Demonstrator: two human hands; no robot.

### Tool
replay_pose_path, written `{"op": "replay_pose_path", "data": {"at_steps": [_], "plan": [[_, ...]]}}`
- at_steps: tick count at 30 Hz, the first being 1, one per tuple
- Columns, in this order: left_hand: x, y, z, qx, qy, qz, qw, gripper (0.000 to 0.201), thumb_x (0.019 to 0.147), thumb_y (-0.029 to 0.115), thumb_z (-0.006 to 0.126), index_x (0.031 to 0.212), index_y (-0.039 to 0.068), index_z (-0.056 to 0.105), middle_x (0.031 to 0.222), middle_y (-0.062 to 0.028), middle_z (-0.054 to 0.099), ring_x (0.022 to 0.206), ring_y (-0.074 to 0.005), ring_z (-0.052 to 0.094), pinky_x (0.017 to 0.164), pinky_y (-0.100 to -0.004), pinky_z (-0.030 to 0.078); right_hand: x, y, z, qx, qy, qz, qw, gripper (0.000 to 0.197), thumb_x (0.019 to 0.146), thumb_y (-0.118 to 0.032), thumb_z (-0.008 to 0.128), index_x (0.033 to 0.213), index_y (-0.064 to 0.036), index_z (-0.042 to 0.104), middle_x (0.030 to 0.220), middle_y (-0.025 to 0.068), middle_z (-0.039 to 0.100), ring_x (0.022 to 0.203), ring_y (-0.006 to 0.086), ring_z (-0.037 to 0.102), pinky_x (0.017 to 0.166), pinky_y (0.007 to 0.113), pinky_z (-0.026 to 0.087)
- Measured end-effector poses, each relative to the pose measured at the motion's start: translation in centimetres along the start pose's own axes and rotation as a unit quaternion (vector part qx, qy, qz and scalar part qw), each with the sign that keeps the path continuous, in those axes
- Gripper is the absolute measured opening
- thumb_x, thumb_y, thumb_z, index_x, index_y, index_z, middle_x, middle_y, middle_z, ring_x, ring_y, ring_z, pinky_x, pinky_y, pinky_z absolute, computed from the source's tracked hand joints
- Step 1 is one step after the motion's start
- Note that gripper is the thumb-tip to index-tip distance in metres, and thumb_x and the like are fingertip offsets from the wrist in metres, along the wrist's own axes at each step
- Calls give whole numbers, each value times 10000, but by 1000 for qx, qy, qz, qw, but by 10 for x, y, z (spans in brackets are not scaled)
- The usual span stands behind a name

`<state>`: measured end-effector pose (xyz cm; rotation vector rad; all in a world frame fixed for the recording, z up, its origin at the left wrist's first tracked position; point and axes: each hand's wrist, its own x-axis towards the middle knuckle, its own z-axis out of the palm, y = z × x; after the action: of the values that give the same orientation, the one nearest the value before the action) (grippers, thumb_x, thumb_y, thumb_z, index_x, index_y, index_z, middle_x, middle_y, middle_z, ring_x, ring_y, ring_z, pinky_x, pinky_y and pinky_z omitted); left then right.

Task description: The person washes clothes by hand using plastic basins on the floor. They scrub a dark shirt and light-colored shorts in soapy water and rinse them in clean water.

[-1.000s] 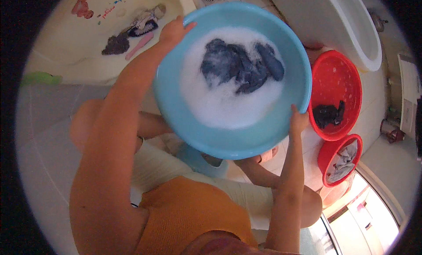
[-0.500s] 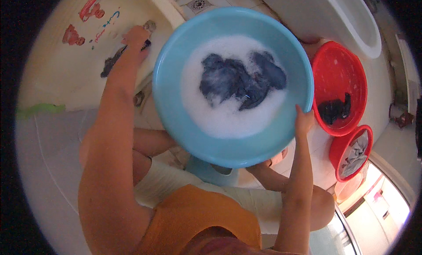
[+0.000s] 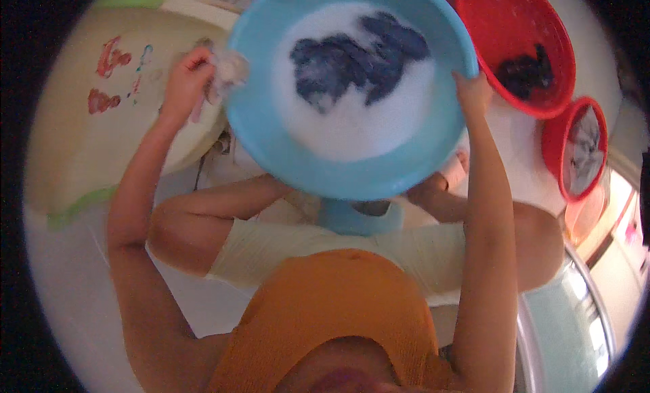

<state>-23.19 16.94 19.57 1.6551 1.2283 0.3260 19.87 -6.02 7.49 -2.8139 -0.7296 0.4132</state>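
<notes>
Head view, looking down: a wide light-blue plastic basin (image 3: 352, 95) is held up in front of the body, between two raised bare arms. It is filled with white foamy water, and a dark blue wet garment (image 3: 359, 61) is seen lying in the suds, toward the far side from the chest.

The right hand (image 3: 472, 92) is closed over the basin's rim on its right edge, fingers hooked over the lip, thumb side hidden. The left hand (image 3: 189, 81) is at the rim's left edge, closed around a small pale rag (image 3: 227, 71) that is pressed against the outside of the basin; how much of the rim itself is gripped there cannot be told.

Judged from the load, the basin is likely heavy and prone to slosh, its plastic wall somewhat flexible, its wet soapy rim slippery. It is best held at two opposite points of the rim, or from beneath, and kept level.

Just beyond the right hand a red basin (image 3: 521, 27) with a dark cloth inside is seen, and past it a smaller red tub (image 3: 552, 146) holding grey cloth. Beyond the left hand lies a pale mat (image 3: 81, 142) with red marks. Below the basin, between the knees, a low blue stool (image 3: 359, 217) is partly visible
</notes>
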Motion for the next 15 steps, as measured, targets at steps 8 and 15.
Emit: {"op": "replay_pose_path", "data": {"at_steps": [8,15], "plan": [[-48,-76,133,184,-159,169,955,250,711,108,639,917,3,543,927,-98,529,835,-226,535,718,-329,450,-5,-17,2,-3,-29,28,999,546,674,-408,671,1018,-3,542,966,209,608,915,352,589,787,431,465],[28,-96,-6,383,130,81,911,348,714,137,632,1034,45,529,1010,-150,532,888,-275,522,801,-349,403,-5,-2,1,18,-5,18,1000,525,647,-416,687,942,1,563,892,215,618,857,359,600,756,437,465]]}}
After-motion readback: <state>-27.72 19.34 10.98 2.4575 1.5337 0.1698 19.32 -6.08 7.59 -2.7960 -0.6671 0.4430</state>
